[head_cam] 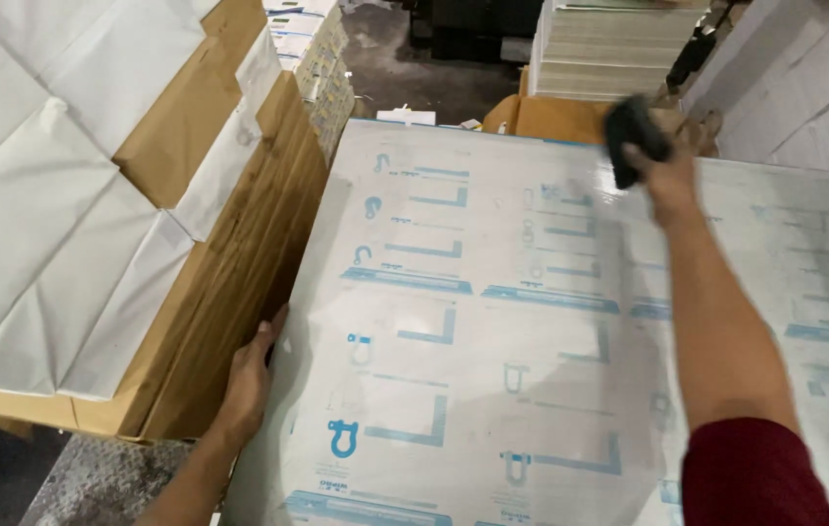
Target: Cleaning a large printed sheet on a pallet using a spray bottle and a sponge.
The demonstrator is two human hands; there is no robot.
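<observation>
A big glossy white sheet (492,321) printed with blue shackle pictures and blue bars lies flat in front of me. My left hand (251,375) grips its left edge, fingers curled over the rim. My right hand (653,161), arm stretched forward in a dark red sleeve, is shut on a dark block-shaped object (629,127) pressed near the sheet's far edge.
Left of the sheet stands a stack of brown cardboard (239,244) topped with white wrapped paper bundles (35,195). Stacks of printed sheets (609,44) stand at the back. White boards (785,88) lean at the right. Dark metal floor (93,482) shows at lower left.
</observation>
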